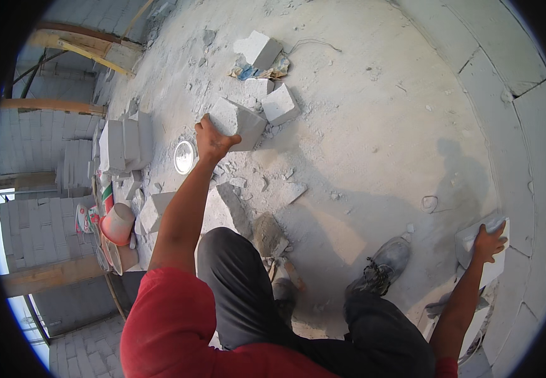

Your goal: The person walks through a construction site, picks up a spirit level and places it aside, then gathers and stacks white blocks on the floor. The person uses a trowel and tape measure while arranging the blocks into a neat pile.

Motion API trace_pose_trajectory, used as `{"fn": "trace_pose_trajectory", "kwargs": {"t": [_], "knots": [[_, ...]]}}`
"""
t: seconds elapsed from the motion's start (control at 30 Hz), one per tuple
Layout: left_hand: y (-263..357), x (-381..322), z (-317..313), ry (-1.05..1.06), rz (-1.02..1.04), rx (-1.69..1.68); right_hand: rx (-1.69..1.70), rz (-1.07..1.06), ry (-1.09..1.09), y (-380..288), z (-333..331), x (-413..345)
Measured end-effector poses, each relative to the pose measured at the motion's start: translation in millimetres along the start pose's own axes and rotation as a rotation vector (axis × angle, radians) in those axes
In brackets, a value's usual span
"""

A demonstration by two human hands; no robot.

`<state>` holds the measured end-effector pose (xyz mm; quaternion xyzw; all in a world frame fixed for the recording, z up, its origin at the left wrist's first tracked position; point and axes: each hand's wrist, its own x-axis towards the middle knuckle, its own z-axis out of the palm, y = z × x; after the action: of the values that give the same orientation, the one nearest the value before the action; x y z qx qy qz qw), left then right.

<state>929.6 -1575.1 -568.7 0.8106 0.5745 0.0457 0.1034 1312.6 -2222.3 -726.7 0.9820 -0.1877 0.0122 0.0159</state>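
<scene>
My left hand (214, 143) grips the near end of a white aerated concrete block (250, 124) on the dusty floor, its thumb and fingers spread across the end. At the far right, my right hand (489, 243) lies with fingers apart on top of another pale block (466, 240), close to the foot of the block wall (504, 113). Beyond the left block are smaller cut pieces, one a white block (280, 105). A broken block (223, 208) and a grey-brown lump (269, 234) are in front of my left knee.
A round white lid (184, 157) lies left of my left hand. Buckets (118, 224) and stacked blocks (126, 144) stand farther left. Rubble (240, 182) litters the floor. A block on a crumpled bag (259, 49) and a thin wire (318, 41) lie at the top.
</scene>
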Motion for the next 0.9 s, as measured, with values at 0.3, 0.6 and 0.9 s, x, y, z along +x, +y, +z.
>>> {"fn": "trace_pose_trajectory", "kwargs": {"t": [0.3, 0.6, 0.9], "knots": [[64, -84, -66, -0.827, -0.477, -0.762, -0.040, -0.051, 0.043, -12, -20, -4], [202, -110, 14, -1.269, 0.225, -0.435, 0.559, -1.291, -0.670, -171, -178, -216], [97, -124, 29, -0.559, 0.478, -0.573, 0.757, -0.901, -0.481, -111, -121, -210]]}}
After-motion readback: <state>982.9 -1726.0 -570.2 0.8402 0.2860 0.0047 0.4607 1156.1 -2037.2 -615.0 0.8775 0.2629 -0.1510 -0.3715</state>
